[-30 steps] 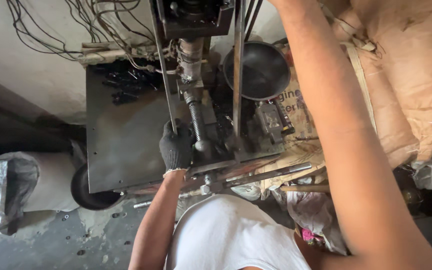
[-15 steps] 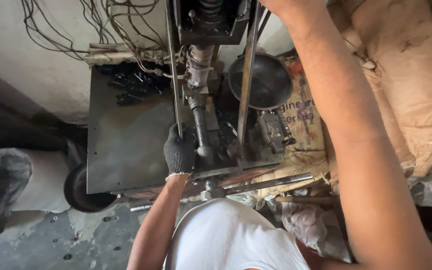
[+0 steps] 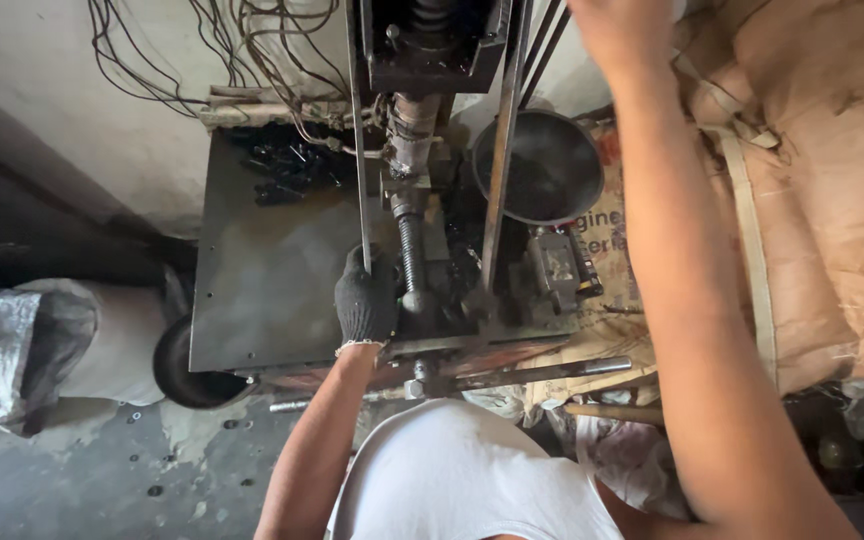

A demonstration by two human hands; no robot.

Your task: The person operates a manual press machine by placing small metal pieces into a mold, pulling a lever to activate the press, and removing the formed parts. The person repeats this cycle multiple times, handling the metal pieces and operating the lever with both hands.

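Observation:
My left hand (image 3: pixel 366 302) wears a dark knit glove. It rests at the base of a hand press, right beside the threaded spindle (image 3: pixel 410 250), with its fingers curled against the thin upright rod (image 3: pixel 360 150). Whatever lies under the glove is hidden. My right arm reaches up past the press frame (image 3: pixel 432 45). My right hand (image 3: pixel 620 30) is at the top edge, partly cut off, and what it grips cannot be seen. A dark steel work plate (image 3: pixel 272 270) lies left of the gloved hand.
A black round pan (image 3: pixel 544 168) sits right of the spindle. Small dark parts (image 3: pixel 287 165) are piled at the plate's far end under tangled wires (image 3: pixel 212 50). Burlap sacks (image 3: pixel 832 190) fill the right. A plastic-wrapped bundle (image 3: pixel 12 340) and a dark bowl (image 3: pixel 187 370) lie on the floor at left.
The view has drifted, so the press sits slightly lower and to the right in frame. My gloved left hand stays by the spindle. My right arm remains raised.

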